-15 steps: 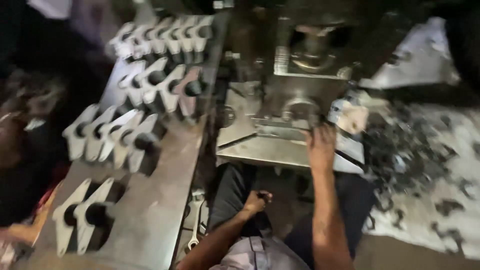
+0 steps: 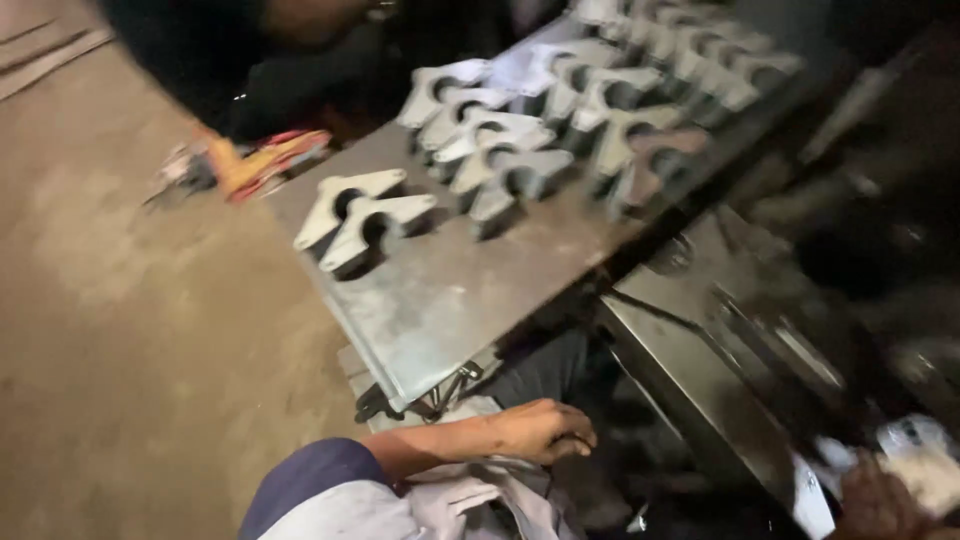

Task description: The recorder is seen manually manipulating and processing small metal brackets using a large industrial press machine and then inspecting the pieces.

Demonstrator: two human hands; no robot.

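Pieces (image 2: 925, 455), pale, flat and blurred, lie at 4 o'clock on the machine bed (image 2: 700, 385), in the bottom right corner of the view. The right hand (image 2: 875, 505) rests just beside them, perhaps touching. Only its back shows at the frame edge, so I cannot tell whether it grips anything.

At 6 o'clock the left hand (image 2: 540, 430) hangs over the person's lap, fingers loosely curled and holding nothing. It sits above a crumpled grey cloth (image 2: 480, 500) and just below the table's near corner.

Half a second ago the view looked straight at the machine, with the right hand at mid-frame on the bed. Now the head has swung left. The machine slides off toward 3 o'clock, dark and smeared, and the right hand and pieces are almost out of sight. The left hand has stayed by the lap.

A steel table (image 2: 450, 300) runs diagonally from centre to 1 o'clock. Its top is dull, scuffed and bare at the near end. Grey brackets (image 2: 365, 215), each with a round hole, lean in overlapping rows from the middle to the far end.

At 9 o'clock the floor (image 2: 130, 350) is dusty brown concrete. Red and yellow objects (image 2: 260, 155) lie on it at 10 o'clock. At 12 o'clock another person (image 2: 300, 40) in dark clothing is near the table, mostly in shadow. The room is dim.
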